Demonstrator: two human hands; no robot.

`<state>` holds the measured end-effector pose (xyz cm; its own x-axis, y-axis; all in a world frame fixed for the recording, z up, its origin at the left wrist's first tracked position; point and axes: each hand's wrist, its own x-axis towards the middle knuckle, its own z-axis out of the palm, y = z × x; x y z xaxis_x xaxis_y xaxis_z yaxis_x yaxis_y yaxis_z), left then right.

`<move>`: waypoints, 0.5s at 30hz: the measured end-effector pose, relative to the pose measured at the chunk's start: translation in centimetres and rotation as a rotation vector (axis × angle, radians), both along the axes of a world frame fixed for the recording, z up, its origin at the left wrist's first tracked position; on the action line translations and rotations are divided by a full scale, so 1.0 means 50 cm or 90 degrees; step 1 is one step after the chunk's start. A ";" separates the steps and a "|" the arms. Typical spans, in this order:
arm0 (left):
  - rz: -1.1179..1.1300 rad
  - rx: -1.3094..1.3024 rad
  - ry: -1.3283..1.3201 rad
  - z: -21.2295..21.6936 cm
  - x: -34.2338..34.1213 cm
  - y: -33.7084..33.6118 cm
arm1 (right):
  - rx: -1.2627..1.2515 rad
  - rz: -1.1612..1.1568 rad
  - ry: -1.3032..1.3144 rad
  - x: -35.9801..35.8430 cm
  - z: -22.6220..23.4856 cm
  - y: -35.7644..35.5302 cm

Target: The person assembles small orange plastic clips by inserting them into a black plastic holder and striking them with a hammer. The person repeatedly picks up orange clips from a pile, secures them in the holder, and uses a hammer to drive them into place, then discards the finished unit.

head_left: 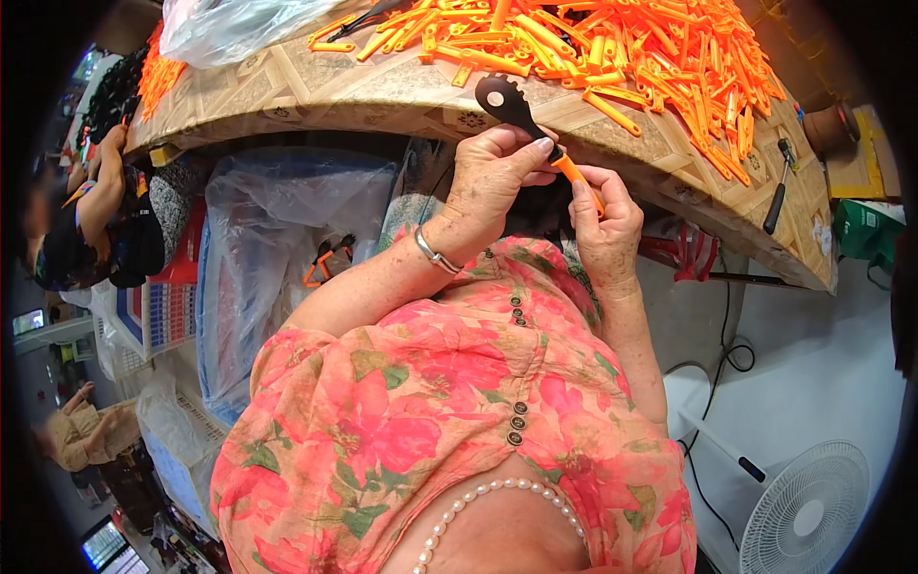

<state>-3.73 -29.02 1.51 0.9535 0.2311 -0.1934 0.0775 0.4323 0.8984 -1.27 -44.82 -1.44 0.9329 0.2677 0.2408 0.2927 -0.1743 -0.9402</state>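
A short-sleeved blouse (449, 402) in pink and red floral print with green leaves, closed by small dark round buttons (517, 422). Well below the fingers (535, 145), a silver bangle (435, 254) circles the left wrist. A pearl necklace (497, 497) lies at the neckline.

Left hand: I see my left hand (492, 177) pinching the black slotted spoon head (505, 100) by its neck.
Right hand: my right hand (604, 222) grips the orange handle (579, 177) that meets the black piece.
Table: the patterned tabletop (382, 91) carries a heap of orange handles (622, 43).
Left edge: a clear plastic bag (225, 29) lies on the table.
Right edge: a hammer (779, 187) rests near the rim.
Floor: a white fan (808, 512) stands below.
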 end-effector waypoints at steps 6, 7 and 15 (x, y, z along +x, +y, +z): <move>-0.018 0.075 -0.098 -0.007 -0.003 -0.003 | 0.012 0.022 0.039 0.006 0.010 -0.009; -0.017 0.082 -0.106 -0.010 -0.003 -0.003 | 0.005 0.023 0.022 0.004 0.010 -0.009; -0.045 -0.064 -0.007 -0.003 -0.003 -0.002 | 0.010 0.051 0.018 -0.002 0.012 -0.014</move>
